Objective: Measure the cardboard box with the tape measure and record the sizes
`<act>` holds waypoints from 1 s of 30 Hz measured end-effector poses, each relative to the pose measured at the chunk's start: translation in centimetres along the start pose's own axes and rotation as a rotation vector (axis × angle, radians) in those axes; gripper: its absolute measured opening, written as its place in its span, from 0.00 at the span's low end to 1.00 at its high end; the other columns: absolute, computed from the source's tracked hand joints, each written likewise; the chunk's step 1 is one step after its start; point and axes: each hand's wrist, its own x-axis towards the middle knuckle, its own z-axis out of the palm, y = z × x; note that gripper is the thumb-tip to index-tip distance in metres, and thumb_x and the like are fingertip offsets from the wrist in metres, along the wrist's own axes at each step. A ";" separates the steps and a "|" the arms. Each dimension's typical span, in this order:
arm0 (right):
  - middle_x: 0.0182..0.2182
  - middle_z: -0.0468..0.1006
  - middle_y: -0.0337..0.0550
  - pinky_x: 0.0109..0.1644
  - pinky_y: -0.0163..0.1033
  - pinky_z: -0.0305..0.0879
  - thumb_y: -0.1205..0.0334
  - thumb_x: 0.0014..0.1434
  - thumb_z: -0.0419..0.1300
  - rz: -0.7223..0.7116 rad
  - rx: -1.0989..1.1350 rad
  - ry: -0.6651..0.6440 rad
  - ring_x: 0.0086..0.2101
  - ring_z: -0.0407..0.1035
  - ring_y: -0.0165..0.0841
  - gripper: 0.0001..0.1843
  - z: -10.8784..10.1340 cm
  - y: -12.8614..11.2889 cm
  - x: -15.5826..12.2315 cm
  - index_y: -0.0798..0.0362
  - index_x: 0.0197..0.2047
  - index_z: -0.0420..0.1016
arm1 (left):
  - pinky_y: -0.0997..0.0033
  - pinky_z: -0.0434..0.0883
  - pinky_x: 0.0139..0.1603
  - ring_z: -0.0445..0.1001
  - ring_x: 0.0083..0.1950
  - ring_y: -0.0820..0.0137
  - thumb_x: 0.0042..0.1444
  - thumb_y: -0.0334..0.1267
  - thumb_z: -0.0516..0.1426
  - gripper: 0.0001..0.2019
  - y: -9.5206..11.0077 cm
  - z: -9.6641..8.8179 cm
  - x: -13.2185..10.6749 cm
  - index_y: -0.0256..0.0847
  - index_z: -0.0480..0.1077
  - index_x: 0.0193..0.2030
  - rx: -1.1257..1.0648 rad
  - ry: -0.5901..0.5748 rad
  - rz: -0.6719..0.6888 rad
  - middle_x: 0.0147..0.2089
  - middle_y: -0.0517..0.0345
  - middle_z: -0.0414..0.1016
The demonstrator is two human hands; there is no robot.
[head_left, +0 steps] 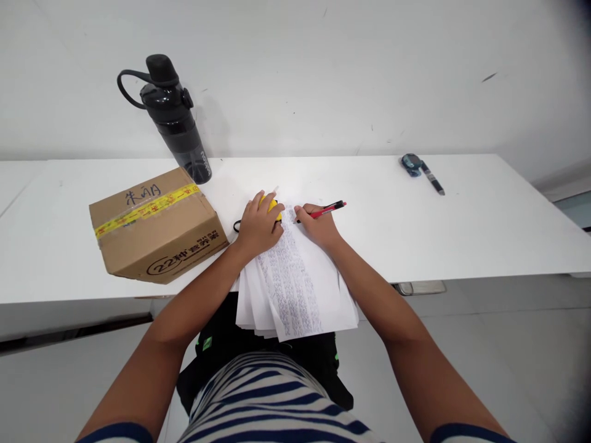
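Observation:
A fanned stack of white papers lies on the white table and hangs over its front edge; the top sheet is covered in handwriting. My left hand is closed over a small yellow object at the top of the stack, with a black loop sticking out to its left. My right hand grips a red and black pen, its tip touching the top sheet near the yellow object.
A cardboard box with yellow tape sits on the table's left part. Behind it a black water bottle stands by the wall. A blue watch with a strap lies at the back right.

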 end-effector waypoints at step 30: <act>0.21 0.69 0.37 0.31 0.38 0.57 0.47 0.59 0.58 -0.003 -0.007 0.027 0.26 0.60 0.31 0.21 0.2 0.2 0.0 0.50 0.20 0.66 | 0.39 0.62 0.64 0.55 0.70 0.46 0.63 0.46 0.56 0.11 0.2 0.2 0.5 0.46 0.74 0.47 0.016 -0.005 -0.002 0.66 0.47 0.64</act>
